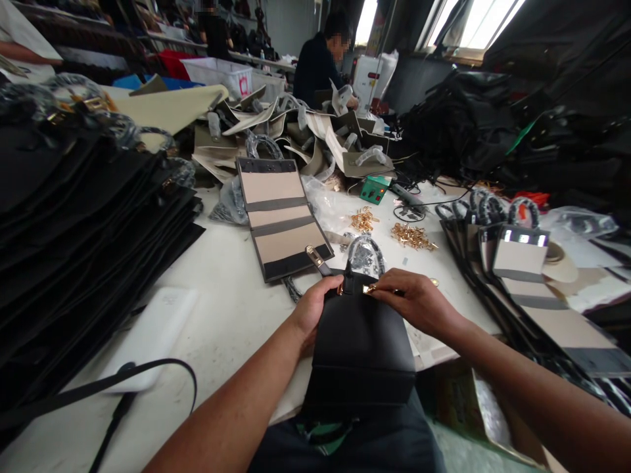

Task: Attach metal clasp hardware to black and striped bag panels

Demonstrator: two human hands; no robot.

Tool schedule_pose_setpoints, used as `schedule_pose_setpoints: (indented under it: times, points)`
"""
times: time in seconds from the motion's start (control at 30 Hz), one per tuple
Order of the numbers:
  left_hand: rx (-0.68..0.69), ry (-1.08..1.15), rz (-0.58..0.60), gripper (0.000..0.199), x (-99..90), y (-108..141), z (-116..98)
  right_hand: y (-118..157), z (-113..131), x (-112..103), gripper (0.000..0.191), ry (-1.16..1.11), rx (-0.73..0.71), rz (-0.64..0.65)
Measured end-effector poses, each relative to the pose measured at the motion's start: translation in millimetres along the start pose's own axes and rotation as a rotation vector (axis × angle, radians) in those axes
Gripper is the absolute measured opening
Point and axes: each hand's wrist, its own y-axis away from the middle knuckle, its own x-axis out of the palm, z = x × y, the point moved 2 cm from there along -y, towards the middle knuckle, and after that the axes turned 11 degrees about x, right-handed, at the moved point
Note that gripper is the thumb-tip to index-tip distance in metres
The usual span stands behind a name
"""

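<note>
A black leather bag panel (365, 335) hangs over the near table edge toward my lap. My left hand (314, 305) is closed on its upper left edge, the thumb pressed beside a small gold fitting. At the panel's top right, my right hand (417, 295) pinches a small gold metal fitting (367, 289) against the leather. A plastic-wrapped handle (367, 249) arches up from the panel's top. Just above my left hand, a narrow strap with a gold metal end (315, 256) sticks out. Behind it lies an unfolded bag body (280, 210) with beige lining.
Piles of gold fittings (413, 235) lie beyond my right hand, near a green box with a lit switch (374, 189). Stacked black panels (89, 217) and a white power bank (152, 335) are at left. Bag bodies (522, 256) stand at right. A person (315, 66) sits across the table.
</note>
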Motion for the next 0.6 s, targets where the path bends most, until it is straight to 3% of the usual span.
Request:
schedule_pose_setpoints:
  times: [0.1, 0.33, 0.43, 0.6]
  points:
    - [-0.043, -0.029, 0.014, 0.03, 1.8, 3.1, 1.5, 0.6, -1.4, 0.6, 0.016, -0.033, 0.044, -0.023]
    - [-0.019, -0.081, 0.0, 0.03, 2.9, 1.7, 2.7, 6.0, -2.8, 12.4, 0.023, 0.326, -0.023, -0.164]
    - [0.006, -0.087, 0.01, 0.03, 3.6, 1.9, 1.8, 7.8, 0.8, 13.4, 0.024, 0.308, -0.074, -0.226]
    - [0.057, -0.12, -0.001, 0.022, 4.3, 3.8, 2.8, 11.2, 9.7, 6.5, 0.017, 0.318, -0.073, -0.202]
